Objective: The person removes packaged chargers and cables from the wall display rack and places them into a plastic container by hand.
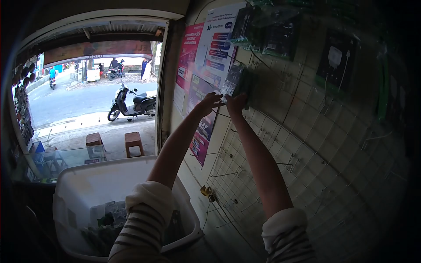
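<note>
Both my arms reach up to a stack of clear plastic packets (234,79) with dark card inside, hanging on the wire grid. My right hand (237,101) is closed around the lower end of the packets. Just left of it, my left hand (209,104) has its fingers stretched out and apart, their tips at the packets' lower left corner. What the packets hold is too dark to make out.
The wire grid (263,144) with protruding hooks covers the right wall. A charger packet (335,61) hangs farther right. Posters (215,48) are on the wall. Below stands a white plastic tub (72,175) with packets inside. Stools (133,141) and a parked scooter (138,103) are outside.
</note>
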The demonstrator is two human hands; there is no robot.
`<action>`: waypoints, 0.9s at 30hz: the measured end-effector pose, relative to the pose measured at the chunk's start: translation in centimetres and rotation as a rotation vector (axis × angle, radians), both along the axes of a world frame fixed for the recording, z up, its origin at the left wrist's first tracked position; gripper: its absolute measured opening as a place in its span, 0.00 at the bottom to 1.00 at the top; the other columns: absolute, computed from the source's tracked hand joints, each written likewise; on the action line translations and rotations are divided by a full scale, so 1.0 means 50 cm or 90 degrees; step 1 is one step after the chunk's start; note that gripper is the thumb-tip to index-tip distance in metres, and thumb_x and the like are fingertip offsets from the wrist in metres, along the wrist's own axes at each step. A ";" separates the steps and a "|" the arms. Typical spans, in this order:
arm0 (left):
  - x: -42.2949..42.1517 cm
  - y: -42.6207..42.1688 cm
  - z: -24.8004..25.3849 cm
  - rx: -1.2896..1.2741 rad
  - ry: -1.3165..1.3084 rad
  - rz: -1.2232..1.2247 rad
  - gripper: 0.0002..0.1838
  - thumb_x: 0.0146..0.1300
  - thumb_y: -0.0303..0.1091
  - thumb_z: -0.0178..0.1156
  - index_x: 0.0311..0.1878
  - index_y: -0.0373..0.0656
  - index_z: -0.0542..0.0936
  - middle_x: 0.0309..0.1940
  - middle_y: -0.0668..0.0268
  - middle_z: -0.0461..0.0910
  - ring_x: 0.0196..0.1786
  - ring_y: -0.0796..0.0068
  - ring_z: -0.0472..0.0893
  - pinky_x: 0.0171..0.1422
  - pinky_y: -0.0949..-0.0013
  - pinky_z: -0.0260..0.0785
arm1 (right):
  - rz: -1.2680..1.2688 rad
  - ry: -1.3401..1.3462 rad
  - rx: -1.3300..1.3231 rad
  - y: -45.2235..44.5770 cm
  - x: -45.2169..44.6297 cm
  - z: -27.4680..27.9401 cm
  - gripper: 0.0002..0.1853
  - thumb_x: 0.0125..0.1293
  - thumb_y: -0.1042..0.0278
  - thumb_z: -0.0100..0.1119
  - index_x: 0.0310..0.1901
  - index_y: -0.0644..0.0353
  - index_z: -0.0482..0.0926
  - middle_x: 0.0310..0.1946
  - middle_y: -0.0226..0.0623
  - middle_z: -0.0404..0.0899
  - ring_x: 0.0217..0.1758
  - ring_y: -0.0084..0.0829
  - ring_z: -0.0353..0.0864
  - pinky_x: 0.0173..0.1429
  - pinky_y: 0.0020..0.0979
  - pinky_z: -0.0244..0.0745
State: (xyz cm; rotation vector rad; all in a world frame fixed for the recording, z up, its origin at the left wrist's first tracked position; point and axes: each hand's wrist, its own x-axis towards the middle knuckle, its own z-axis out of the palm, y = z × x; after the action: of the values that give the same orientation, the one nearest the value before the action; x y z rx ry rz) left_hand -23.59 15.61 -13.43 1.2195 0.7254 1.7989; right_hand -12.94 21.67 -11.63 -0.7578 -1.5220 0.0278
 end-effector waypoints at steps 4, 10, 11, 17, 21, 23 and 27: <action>0.026 -0.053 0.009 -0.084 -0.085 0.028 0.17 0.52 0.37 0.55 0.45 0.49 0.65 0.46 0.66 0.62 0.49 0.65 0.69 0.43 0.65 0.64 | -0.005 -0.090 -0.106 -0.002 -0.013 0.015 0.29 0.43 0.61 0.61 0.42 0.72 0.61 0.41 0.56 0.65 0.45 0.50 0.66 0.48 0.40 0.62; 0.007 -0.088 0.009 -0.113 -0.225 -0.049 0.15 0.51 0.35 0.57 0.42 0.49 0.66 0.35 0.65 0.68 0.37 0.73 0.72 0.38 0.73 0.65 | 0.158 -0.023 -0.171 -0.107 0.009 0.055 0.24 0.48 0.64 0.56 0.41 0.69 0.58 0.34 0.57 0.69 0.40 0.52 0.70 0.42 0.42 0.66; 0.003 -0.091 0.009 -0.096 -0.220 -0.041 0.13 0.51 0.34 0.56 0.41 0.49 0.67 0.33 0.66 0.68 0.35 0.75 0.71 0.39 0.72 0.65 | 0.160 -0.025 -0.172 -0.115 0.007 0.053 0.24 0.48 0.64 0.56 0.41 0.69 0.58 0.34 0.57 0.69 0.40 0.52 0.70 0.42 0.42 0.66; -0.021 -0.132 -0.003 0.012 -0.215 0.034 0.38 0.49 0.31 0.58 0.59 0.53 0.47 0.39 0.67 0.69 0.44 0.74 0.68 0.48 0.67 0.59 | 0.278 -0.028 -0.048 -0.177 -0.019 0.060 0.21 0.48 0.66 0.55 0.39 0.67 0.59 0.32 0.56 0.70 0.37 0.52 0.71 0.41 0.42 0.65; -0.033 -0.185 0.006 0.046 -0.185 0.045 0.37 0.50 0.30 0.57 0.59 0.53 0.46 0.44 0.65 0.69 0.47 0.73 0.67 0.50 0.66 0.57 | 0.329 -0.010 -0.027 -0.204 -0.034 0.070 0.20 0.49 0.65 0.55 0.39 0.67 0.61 0.31 0.55 0.70 0.36 0.51 0.71 0.41 0.41 0.65; -0.044 -0.211 0.001 0.068 -0.189 0.013 0.37 0.50 0.30 0.57 0.59 0.52 0.46 0.45 0.65 0.69 0.48 0.72 0.68 0.50 0.66 0.57 | 0.312 -0.010 -0.049 -0.211 -0.034 0.068 0.21 0.49 0.61 0.57 0.40 0.66 0.64 0.34 0.48 0.72 0.38 0.43 0.73 0.41 0.35 0.66; -0.045 -0.264 0.020 0.049 -0.139 0.019 0.38 0.52 0.30 0.55 0.60 0.51 0.43 0.47 0.64 0.68 0.50 0.71 0.68 0.51 0.65 0.57 | 0.323 -0.010 -0.023 -0.237 -0.033 0.084 0.22 0.49 0.59 0.55 0.39 0.70 0.63 0.32 0.52 0.71 0.37 0.48 0.71 0.42 0.39 0.65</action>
State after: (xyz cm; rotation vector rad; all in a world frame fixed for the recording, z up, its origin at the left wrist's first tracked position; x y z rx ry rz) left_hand -25.83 2.39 -12.42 1.0437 0.5562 1.9630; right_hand -14.58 9.83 -7.46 -0.3826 -1.6979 0.4291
